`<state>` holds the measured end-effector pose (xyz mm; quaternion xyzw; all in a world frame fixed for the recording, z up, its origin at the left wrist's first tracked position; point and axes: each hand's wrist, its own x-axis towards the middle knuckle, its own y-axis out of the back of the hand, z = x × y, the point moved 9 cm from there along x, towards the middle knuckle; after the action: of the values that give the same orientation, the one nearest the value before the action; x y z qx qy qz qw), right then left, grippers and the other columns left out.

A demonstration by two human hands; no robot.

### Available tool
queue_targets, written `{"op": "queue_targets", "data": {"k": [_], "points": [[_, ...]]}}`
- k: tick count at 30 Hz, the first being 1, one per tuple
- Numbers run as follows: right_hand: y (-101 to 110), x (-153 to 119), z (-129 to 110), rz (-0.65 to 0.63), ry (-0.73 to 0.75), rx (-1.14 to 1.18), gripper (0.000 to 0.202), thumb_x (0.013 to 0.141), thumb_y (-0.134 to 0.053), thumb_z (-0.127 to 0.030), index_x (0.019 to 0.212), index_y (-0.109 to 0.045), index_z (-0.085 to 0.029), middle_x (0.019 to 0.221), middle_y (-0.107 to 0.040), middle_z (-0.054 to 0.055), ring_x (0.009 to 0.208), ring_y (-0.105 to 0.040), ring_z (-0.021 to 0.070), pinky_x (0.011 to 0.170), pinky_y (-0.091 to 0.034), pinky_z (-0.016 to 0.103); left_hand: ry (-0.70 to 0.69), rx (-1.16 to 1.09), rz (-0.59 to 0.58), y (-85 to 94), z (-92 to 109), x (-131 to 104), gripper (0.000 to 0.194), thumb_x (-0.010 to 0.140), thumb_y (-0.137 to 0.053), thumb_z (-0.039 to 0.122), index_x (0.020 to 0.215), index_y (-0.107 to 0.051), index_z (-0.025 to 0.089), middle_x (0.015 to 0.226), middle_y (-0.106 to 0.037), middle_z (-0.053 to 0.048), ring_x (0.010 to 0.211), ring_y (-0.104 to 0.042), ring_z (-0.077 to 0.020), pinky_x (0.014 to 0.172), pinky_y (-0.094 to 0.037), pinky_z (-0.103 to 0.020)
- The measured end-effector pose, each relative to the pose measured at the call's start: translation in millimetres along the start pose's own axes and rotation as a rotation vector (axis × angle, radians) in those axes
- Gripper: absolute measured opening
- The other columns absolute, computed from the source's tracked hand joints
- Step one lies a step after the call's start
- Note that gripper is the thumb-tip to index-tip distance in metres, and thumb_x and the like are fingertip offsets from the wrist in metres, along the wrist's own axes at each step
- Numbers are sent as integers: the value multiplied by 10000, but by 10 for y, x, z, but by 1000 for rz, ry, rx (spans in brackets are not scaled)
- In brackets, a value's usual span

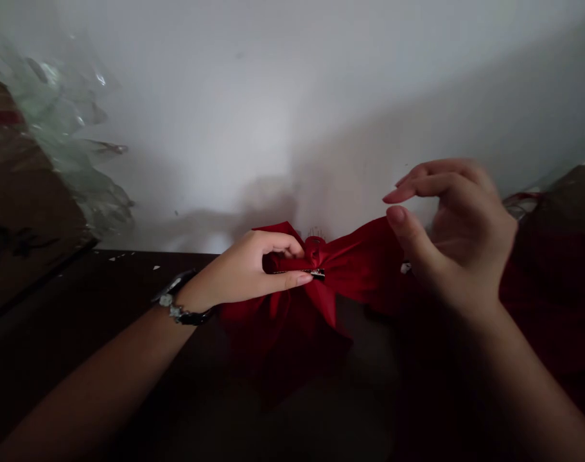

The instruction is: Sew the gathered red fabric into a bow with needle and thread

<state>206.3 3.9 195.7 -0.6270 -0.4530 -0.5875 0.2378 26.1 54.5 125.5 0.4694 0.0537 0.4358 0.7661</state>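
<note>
A red fabric bow (pixel 364 260) with a gathered middle and hanging tails is in the lower centre of the head view. My left hand (pixel 268 263) is closed on its left side, the thumb lying along a dark metal hair clip (pixel 318 274) at the bow's middle. Thin pin-like lines stand up from a small red piece (pixel 315 244) just behind the clip. My right hand (pixel 451 231) is raised above the bow's right loop, thumb and fingertips curled close together in a pinch. Whatever lies between those tips is too small to make out.
A cardboard box (pixel 27 192) stands at the left, with crumpled clear plastic (pixel 75 122) over its side. Behind the bow rises a pale wall (pixel 253 109). Small white scraps (pixel 156 267) lie on the dark surface, and more dark red cloth (pixel 552 289) is at the right.
</note>
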Motion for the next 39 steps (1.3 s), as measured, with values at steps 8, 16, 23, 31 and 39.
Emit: {"op": "queue_targets", "data": {"k": [8,16,23,31,39], "points": [[-554,-231,-434,-583,299,-170,96,904,-568,-250,882,-641,-192,926,-683,59,928,-585,228,839,-385,396,22,50,199,79,57,-60,226,791,-684,373,887,-619,179,883,-675,-29,823,-624,-169,734,-496,-279],[-844,-320,-187,-628,202,-106,98,925,-506,-201,916,-595,-161,948,-667,86,892,-576,214,812,-408,372,45,198,256,109,26,-44,183,793,-662,325,766,-562,174,767,-636,-4,706,-573,-141,656,-445,-271],[-869,-342,-71,-586,188,71,98,913,-502,-165,877,-591,-187,903,-674,59,902,-591,204,843,-412,383,78,204,248,71,-50,1,200,804,-653,366,814,-607,172,814,-672,-18,743,-602,-150,679,-455,-276],[-724,-332,-248,-521,184,272,81,908,-521,-134,866,-559,-192,836,-672,33,829,-633,166,923,-453,389,86,277,299,90,-70,-26,201,805,-640,366,844,-610,172,815,-685,-33,740,-621,-174,683,-478,-298],[-428,-289,-319,-521,-462,998,97,992,-373,-306,905,-392,-269,548,-520,-77,337,-479,81,430,-496,215,83,13,266,49,-136,2,240,838,-625,407,898,-597,177,885,-658,-38,824,-609,-165,770,-501,-293]]}}
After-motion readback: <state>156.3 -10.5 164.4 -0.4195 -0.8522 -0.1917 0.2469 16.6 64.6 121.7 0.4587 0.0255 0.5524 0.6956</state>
